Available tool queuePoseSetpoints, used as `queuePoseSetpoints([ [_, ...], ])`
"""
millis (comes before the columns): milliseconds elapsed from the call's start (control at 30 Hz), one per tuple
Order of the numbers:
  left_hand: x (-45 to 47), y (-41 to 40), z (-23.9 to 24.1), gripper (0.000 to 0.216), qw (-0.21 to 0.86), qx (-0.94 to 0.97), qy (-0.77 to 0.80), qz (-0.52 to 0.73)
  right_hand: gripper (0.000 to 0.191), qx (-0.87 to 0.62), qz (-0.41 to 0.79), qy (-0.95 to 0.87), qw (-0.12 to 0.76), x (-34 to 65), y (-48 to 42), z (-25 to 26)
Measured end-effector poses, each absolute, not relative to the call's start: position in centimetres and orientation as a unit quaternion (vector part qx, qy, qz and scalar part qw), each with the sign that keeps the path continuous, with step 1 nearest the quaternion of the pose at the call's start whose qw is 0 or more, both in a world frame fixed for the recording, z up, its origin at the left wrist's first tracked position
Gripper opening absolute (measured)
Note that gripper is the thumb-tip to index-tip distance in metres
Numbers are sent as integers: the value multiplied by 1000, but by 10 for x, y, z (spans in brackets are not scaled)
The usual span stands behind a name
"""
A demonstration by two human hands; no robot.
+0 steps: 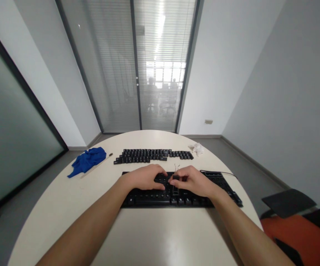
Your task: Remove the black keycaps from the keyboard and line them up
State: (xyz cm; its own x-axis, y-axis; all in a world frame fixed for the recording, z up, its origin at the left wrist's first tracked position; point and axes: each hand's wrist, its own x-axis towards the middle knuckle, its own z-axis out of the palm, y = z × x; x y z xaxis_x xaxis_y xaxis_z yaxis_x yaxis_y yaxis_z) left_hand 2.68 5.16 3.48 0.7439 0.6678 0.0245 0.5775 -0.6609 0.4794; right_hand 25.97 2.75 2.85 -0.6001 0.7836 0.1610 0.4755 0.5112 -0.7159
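Observation:
A black keyboard lies on the table in front of me, with bare patches where key caps are off. My left hand rests over its middle, thumb and fingers apart, nothing visibly held. Just beside it, my right hand pinches a small wire keycap puller by its black middle. Thin wires stick out at both ends of this tool, the lower ones over the keys. Whether they grip a key is too small to tell. Behind the keyboard, loose black key caps stand in rows.
The round white table also bears a blue cloth, a thin brush at the left and a crumpled white tissue at the back right. A cable runs off behind the keyboard. An orange chair stands at the right.

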Motion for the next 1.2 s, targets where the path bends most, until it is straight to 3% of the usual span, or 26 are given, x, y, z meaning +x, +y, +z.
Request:
queuePoseSetpoints([
  [400, 30, 37, 29, 84, 238, 902, 358, 30, 41, -375, 375, -816, 231, 257, 30, 24],
  [767, 29, 36, 34, 74, 251, 892, 375, 27, 36, -357, 348, -844, 198, 252, 29, 18],
  [1000, 29, 35, 33, 82, 236, 893, 382, 22, 41, -384, 308, -850, 187, 254, 30, 18],
  [1200, 31, 32, 37, 78, 230, 895, 383, 6, 43, -388, 346, -837, 170, 255, 30, 18],
])
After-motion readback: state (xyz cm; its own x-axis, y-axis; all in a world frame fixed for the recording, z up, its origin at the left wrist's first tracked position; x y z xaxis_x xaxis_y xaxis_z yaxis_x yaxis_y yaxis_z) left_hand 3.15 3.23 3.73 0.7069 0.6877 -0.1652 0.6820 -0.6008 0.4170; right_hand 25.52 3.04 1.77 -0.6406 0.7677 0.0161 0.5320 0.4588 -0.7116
